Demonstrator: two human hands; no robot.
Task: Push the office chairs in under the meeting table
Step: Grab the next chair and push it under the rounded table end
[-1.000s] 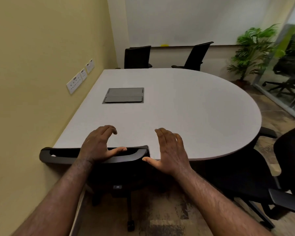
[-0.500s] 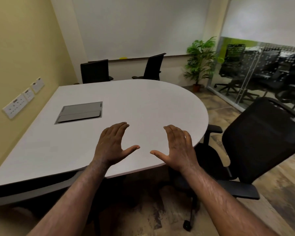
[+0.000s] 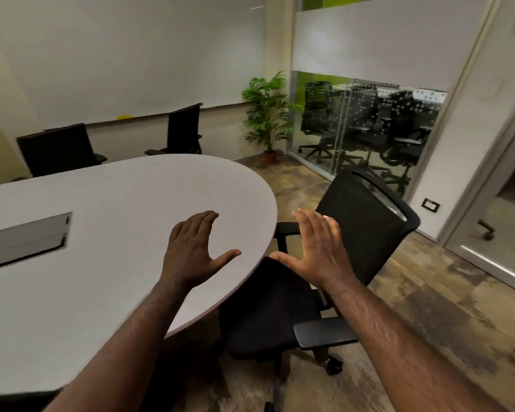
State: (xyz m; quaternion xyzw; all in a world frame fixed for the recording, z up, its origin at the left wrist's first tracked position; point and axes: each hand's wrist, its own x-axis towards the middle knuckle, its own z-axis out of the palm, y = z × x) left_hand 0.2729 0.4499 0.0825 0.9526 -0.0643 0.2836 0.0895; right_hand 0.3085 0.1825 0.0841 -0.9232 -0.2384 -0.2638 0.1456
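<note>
A black mesh-backed office chair stands at the rounded right end of the white meeting table, turned at an angle, its seat partly beyond the table edge. My left hand hovers above the tabletop with fingers spread, holding nothing. My right hand is raised over the chair's seat, fingers straight, apart from the backrest. Two more black chairs stand at the table's far side.
A grey cable hatch is set into the tabletop at left. A potted plant stands in the far corner beside a glass partition. Bare floor lies to the right of the chair, with a door frame beyond.
My view has swung right from the chair by the yellow wall to the angled chair at the rounded end. Both hands left the first chair's backrest and now hover open.
</note>
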